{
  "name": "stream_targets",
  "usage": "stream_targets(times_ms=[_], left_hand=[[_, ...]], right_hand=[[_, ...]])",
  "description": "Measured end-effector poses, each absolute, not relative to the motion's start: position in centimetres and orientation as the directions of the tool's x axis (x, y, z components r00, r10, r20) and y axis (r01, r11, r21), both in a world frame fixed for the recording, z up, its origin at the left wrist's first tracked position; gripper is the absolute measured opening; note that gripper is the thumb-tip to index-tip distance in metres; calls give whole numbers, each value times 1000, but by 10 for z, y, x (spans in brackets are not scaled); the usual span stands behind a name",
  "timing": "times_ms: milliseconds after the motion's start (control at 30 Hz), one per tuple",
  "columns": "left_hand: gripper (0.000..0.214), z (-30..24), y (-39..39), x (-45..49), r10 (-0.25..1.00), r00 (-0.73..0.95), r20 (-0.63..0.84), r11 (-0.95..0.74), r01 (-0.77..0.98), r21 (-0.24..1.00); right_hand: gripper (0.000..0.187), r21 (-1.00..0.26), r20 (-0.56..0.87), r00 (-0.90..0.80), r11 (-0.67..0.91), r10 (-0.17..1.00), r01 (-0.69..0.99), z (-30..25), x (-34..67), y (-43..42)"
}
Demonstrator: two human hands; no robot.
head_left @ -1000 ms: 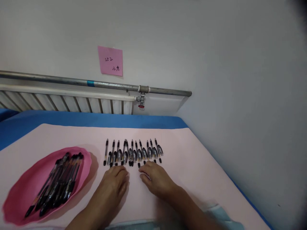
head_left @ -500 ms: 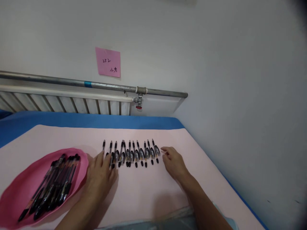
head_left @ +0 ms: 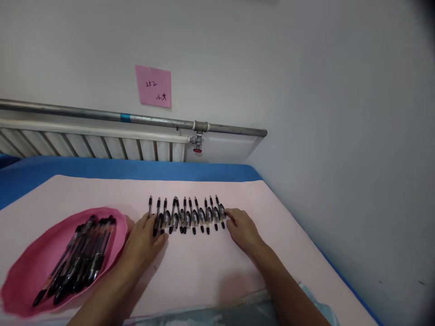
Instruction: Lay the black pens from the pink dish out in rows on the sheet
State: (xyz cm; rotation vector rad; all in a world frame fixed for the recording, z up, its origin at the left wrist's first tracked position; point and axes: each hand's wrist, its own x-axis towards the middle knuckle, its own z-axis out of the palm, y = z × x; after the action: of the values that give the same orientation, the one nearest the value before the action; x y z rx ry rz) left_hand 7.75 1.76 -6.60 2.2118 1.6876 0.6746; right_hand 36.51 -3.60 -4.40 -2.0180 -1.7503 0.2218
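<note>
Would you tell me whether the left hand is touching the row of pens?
Touching: the head view shows the left hand overlapping the row of pens at its left end.

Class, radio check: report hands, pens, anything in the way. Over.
Left hand open, touching left end of pen row. Right hand open at right end. Pink tray off left, apart.

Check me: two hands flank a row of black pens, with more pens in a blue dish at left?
The oval dish is pink, not blue, in the head view. The left hand and right hand do flank the row of black pens.
</note>
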Motion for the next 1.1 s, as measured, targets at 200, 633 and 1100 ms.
stream_targets(times_ms=[200, 633, 1100], left_hand=[[54, -76, 23, 73, 902, 334, 274, -426, 793, 436], [32, -11, -10, 48, 878, 189, 439, -396, 803, 445], [15, 12, 4, -45, 984, -176, -10, 169, 926, 337]], right_hand=[[39, -465, 196, 181, -72, 964, 883, -47, 365, -35], [23, -562, 367, 279, -28, 888, 827, -25, 358, -45], [20, -382, 294, -297, 397, 908, 835, 39, 264, -98]])
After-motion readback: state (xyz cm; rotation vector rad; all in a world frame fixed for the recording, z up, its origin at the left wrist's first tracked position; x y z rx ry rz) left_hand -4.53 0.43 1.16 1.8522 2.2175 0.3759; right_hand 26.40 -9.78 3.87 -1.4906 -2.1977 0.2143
